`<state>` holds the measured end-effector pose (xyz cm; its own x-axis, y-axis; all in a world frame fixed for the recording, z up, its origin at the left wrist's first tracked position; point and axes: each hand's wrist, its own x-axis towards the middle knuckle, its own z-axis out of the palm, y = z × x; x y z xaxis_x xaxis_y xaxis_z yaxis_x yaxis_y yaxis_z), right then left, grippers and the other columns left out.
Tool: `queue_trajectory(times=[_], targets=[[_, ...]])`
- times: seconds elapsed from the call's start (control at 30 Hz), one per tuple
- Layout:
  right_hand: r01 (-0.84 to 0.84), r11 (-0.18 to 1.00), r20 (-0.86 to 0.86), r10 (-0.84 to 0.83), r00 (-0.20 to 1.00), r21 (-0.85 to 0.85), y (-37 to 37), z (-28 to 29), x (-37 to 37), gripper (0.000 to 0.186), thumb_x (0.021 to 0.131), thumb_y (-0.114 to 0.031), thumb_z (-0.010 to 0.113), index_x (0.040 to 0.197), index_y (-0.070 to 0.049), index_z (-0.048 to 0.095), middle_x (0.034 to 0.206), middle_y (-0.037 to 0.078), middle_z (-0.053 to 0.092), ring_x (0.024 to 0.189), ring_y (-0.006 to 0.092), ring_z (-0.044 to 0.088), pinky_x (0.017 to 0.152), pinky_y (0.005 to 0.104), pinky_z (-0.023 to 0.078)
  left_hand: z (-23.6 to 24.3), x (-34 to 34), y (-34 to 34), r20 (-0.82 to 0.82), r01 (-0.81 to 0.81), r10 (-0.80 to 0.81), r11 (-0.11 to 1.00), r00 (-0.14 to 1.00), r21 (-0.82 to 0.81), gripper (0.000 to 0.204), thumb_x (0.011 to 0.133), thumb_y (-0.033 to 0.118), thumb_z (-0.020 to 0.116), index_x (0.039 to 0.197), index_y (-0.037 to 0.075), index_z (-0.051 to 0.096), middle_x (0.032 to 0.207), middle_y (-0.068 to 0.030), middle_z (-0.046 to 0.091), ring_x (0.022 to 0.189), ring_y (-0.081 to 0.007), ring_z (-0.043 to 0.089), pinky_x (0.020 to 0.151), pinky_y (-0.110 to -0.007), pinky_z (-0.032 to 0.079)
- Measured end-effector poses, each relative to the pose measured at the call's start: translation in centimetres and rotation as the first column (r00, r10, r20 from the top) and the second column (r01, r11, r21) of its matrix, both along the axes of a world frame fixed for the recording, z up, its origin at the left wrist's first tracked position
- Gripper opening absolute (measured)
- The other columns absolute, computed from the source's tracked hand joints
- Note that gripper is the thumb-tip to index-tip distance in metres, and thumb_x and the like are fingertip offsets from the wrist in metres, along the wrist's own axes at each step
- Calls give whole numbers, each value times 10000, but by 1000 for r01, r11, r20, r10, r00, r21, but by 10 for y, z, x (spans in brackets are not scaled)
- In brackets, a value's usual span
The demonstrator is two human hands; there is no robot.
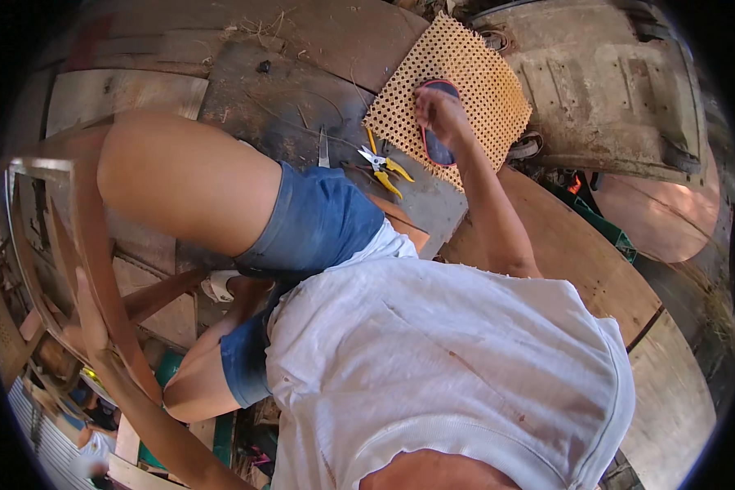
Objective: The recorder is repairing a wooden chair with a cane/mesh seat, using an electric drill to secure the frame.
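Clearance relative to the woven cane sheet (pixel 498 102): bare weave on its right half leaves room for a hand. Its left-middle part is obstructed by the slipper (pixel 441 153) and the right hand (pixel 441 113); the right forearm crosses its near edge. By its near-left corner, yellow-handled shears (pixel 376 162) and, further left, a blade (pixel 324 149) restrict low passage. Beyond these, the raised knee (pixel 188 180) blocks access. Left of the sheet's far half, floorboards (pixel 318 77) offer a passage, crossed by thin strands. A worn panel (pixel 604 90) closes its right side.
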<state>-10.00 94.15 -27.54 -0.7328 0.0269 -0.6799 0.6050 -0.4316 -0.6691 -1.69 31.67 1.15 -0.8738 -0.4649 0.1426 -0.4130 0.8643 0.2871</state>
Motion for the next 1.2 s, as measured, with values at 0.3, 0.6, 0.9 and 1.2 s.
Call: queue_trajectory(times=[0.3, 0.6, 0.9, 1.2], targets=[[-503, 852, 402, 414, 817, 143, -48, -64, 96, 241, 967, -62, 484, 1122, -41, 668, 834, 0, 632, 672, 103, 582, 575, 246, 497, -20, 22, -56, 60, -64, 48, 949, 997, 309, 641, 951, 434, 690, 1309, -82, 560, 1243, -142, 620, 1108, -175, 580, 972, -310, 450], [-453, 886, 317, 458, 830, -94, -33, -106, 114, 219, 963, -153, 533, 1087, -11, 645, 796, 22, 605, 598, 135, 575, 481, 260, 448, -15, 10, -15, 178, 11, -107, 884, 978, 468, 492, 982, 439, 630, 1122, -32, 653, 995, -68, 656, 924, -145, 599, 822, -305, 465], [-653, 715, 492, 487, 722, 250, -11, -102, 99, 203, 1001, -196, 548, 1119, -72, 657, 790, 6, 595, 541, 104, 539, 432, 231, 410, 12, 67, -36, 405, -268, -170, 518, 898, 812, 503, 994, 494, 596, 955, 9, 722, 776, 4, 646, 756, -68, 559, 670, -264, 456], [-723, 651, 314, 653, 689, 231, -12, -110, 51, 102, 984, -216, 565, 999, -140, 632, 792, -25, 630, 631, 109, 591, 512, 324, 448, 18, 81, -48, 543, -248, -286, 660, 790, 709, 692, 974, 656, 500, 768, 3, 604, 704, 33, 524, 703, -79, 468, 598, -309, 407]])
